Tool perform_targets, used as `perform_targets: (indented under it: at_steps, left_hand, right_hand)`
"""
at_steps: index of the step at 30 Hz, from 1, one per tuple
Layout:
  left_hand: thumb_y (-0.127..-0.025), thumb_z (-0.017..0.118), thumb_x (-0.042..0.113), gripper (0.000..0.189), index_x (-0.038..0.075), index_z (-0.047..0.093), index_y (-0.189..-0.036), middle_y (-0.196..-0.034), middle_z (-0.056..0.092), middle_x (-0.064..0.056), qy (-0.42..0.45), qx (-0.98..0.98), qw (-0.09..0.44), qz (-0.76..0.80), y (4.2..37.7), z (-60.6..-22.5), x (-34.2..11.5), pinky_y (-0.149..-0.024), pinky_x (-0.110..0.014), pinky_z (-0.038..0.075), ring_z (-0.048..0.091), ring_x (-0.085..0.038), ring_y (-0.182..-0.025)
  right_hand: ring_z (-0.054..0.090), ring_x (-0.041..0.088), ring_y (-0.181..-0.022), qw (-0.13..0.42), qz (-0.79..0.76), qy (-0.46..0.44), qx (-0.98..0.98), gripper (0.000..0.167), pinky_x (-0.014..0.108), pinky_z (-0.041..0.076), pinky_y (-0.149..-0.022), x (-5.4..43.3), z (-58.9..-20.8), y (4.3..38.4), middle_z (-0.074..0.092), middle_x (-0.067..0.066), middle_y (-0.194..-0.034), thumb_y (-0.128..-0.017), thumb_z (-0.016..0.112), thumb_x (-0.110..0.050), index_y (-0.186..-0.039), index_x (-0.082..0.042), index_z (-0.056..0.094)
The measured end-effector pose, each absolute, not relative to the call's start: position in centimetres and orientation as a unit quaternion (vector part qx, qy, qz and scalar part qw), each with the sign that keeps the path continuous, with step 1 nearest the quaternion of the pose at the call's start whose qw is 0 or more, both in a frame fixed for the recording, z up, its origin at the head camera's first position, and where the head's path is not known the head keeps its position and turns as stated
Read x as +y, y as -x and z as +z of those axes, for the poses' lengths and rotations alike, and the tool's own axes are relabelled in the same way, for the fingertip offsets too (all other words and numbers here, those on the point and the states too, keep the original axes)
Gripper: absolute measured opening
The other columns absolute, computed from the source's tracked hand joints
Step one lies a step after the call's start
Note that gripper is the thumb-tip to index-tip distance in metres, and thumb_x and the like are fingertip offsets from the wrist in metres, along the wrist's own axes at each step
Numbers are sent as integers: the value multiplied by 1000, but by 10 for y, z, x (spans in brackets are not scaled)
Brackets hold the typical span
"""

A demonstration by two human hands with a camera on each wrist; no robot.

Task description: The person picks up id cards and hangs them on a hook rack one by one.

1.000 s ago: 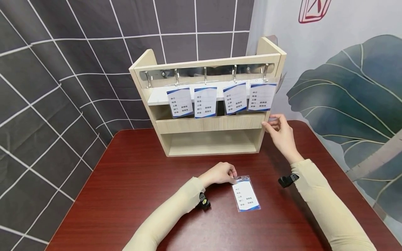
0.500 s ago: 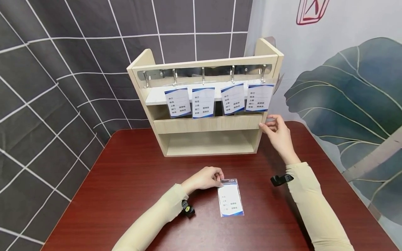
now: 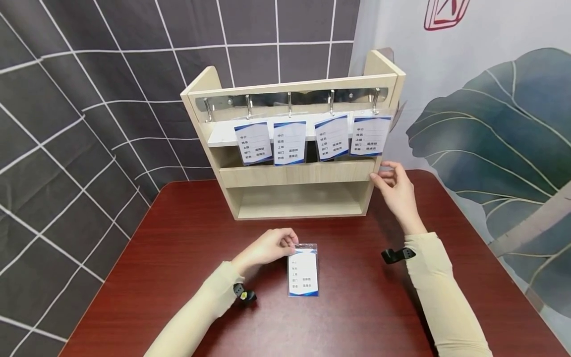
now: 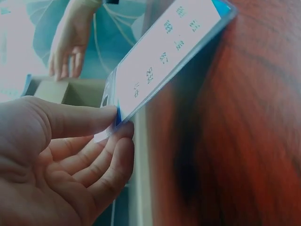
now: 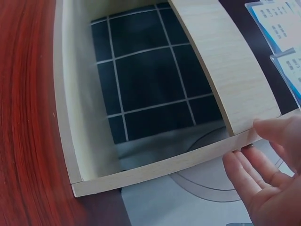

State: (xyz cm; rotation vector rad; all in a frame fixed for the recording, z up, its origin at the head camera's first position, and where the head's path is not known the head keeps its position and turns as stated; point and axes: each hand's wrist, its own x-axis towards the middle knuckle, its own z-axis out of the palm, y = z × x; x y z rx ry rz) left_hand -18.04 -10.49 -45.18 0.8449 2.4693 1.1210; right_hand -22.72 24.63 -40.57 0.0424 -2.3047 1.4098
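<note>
Thumb and fingers of my left hand (image 3: 273,246) pinch the slotted top edge of a badge card (image 3: 303,273) in a clear sleeve. In the left wrist view this badge card (image 4: 162,61) slants away from the fingertips, with a dark shadow on the tabletop beside it. My right hand (image 3: 398,191) holds the right side panel of a pale wooden shelf (image 3: 296,174). In the right wrist view, the right hand's thumb (image 5: 275,129) is at the panel's front edge, its fingers on the outer side. Several matching badge cards (image 3: 289,144) hang in a row below the shelf's metal hooks (image 3: 289,105).
The shelf stands at the back of a dark red table (image 3: 187,277). Its leftmost hook (image 3: 208,110) has no card below it. A dark grid-patterned cloth (image 3: 134,89) is behind and to the left; a leaf-patterned backdrop (image 3: 486,134) is on the right.
My left hand has moved left with the badge card, which has turned from slanted to nearly straight. My right hand keeps its hold on the shelf's side.
</note>
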Motion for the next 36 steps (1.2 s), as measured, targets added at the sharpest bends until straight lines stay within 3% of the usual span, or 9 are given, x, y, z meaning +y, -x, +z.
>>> perform_targets:
  at_steps: [7, 19, 23, 36]
  left_hand:
    - [-94, 65, 4, 16, 4, 71, -109, -89, 69, 0, -288, 863, 121, 398, 180, -437, -132, -75, -29, 52, 62, -11, -81]
    - [-96, 68, 13, 9, 9, 73, -103, -94, 72, 3, -256, 879, 45, 399, 186, -418, -170, -87, -36, 52, 67, -14, -91]
    - [-96, 69, 15, 10, 10, 74, -102, -96, 73, 3, -244, 886, 22, 395, 184, -405, -181, -89, -39, 53, 68, -15, -94]
    - [-97, 70, 20, 13, 12, 75, -106, -93, 73, 1, -201, 908, -54, 363, 183, -356, -218, -71, -32, 48, 61, -17, -79]
  right_hand:
    - [57, -9, -87, 216, 519, -16, -827, 50, 10, 46, -75, 245, -407, 227, 65, 22, -118, -99, 66, -28, -140, -4, 52]
    - [56, -7, -92, 209, 532, -18, -820, 46, 8, 44, -79, 237, -397, 216, 62, 26, -125, -100, 64, -18, -138, 5, 52]
    - [58, -6, -95, 206, 534, -18, -820, 47, 9, 46, -80, 239, -401, 218, 62, 24, -127, -100, 64, -20, -139, 3, 52]
    - [59, -6, -98, 204, 535, -24, -819, 49, 11, 49, -83, 242, -409, 221, 61, 20, -127, -101, 63, -27, -140, 0, 51]
